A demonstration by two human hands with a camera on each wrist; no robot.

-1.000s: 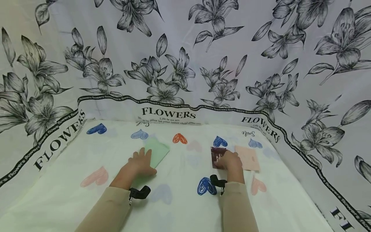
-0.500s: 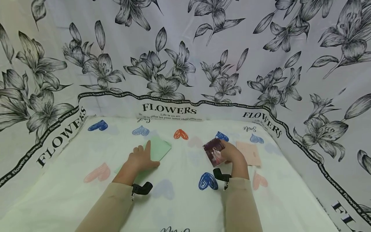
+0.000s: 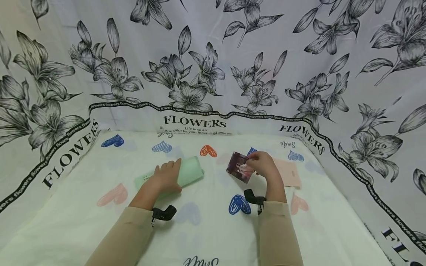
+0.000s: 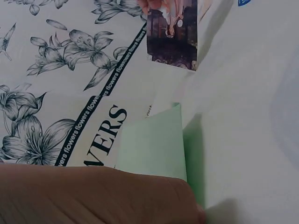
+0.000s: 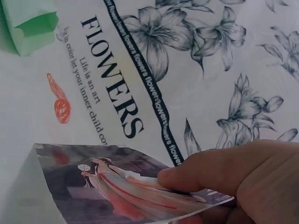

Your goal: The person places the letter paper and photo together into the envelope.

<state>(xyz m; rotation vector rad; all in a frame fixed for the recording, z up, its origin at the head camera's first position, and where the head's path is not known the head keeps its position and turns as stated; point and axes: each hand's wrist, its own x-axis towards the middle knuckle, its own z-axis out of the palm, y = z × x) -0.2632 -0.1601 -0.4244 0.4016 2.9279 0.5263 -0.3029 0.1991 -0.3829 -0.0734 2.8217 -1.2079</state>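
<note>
Mint-green pouch in my left hand, fingers bent over its far side and thumb along the near side, so I'd call that gripped. My right hand has a dark photo card pinched by its right side, thumb on the glossy face. Can't see much of the fingers underneath, but it's definitely held.

So, going outward: the pouch's long axis runs left to right, with the right end angled a bit away from me, and that end has the gaping mouth. The card sticks out leftward from my right fingers, tilted, printed figure's head pointing away from them. My hand covers part of it, so no clue which edge is longer. Right hand owns the card, left owns the pouch, and mouth and card are near each other but not touching. Imo that gap is what the next move hinges on.

Further out, an orange-red heart sits beyond the gap on the heart-print cloth, and a peach sheet lies flat just beyond my right hand.
</note>
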